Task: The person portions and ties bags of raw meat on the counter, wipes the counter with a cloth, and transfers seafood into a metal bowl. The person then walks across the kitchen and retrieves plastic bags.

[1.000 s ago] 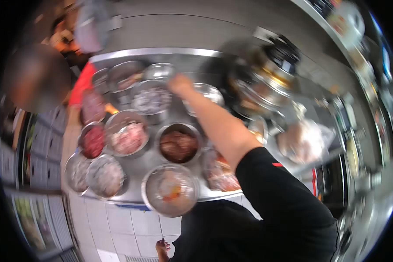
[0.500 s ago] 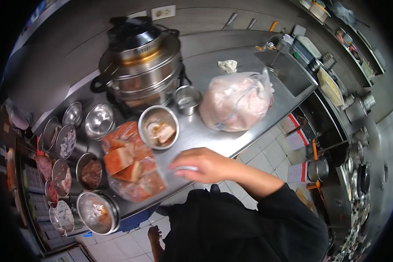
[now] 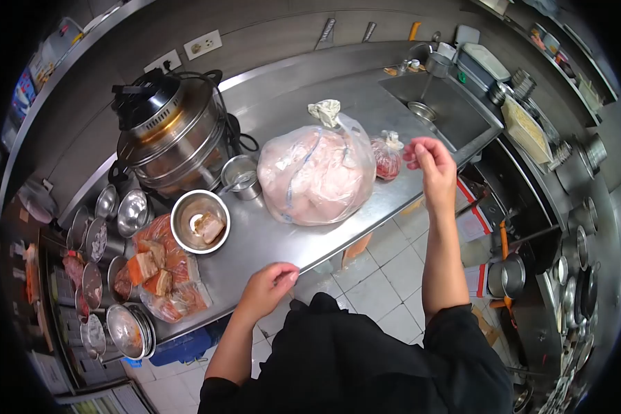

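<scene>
My left hand (image 3: 269,286) hovers at the front edge of the steel counter (image 3: 255,259), its fingers loosely bent, thumb apart and nothing visible in it. Just right of a small knotted bag of red meat (image 3: 386,160), my right hand (image 3: 431,165) is raised with parted, curled fingers and no object showing. A large clear bag of pale pink meat (image 3: 317,176) sits between the hands, its whitish tied top (image 3: 324,112) at the back. Left of it are a small metal cup (image 3: 240,178) and a bowl (image 3: 179,234) with a piece of meat inside.
At the left, orange-brown meat pieces (image 3: 152,268) lie on bagged meat, near several metal bowls (image 3: 127,331). A large steel pot (image 3: 176,138) stands behind. The sink (image 3: 441,110) is at the back right; pans and shelves line the right side.
The view has swung right. My right hand has moved from the counter's front edge to beside the small red bag, which now shows fully. My left hand has come up to the edge.
</scene>
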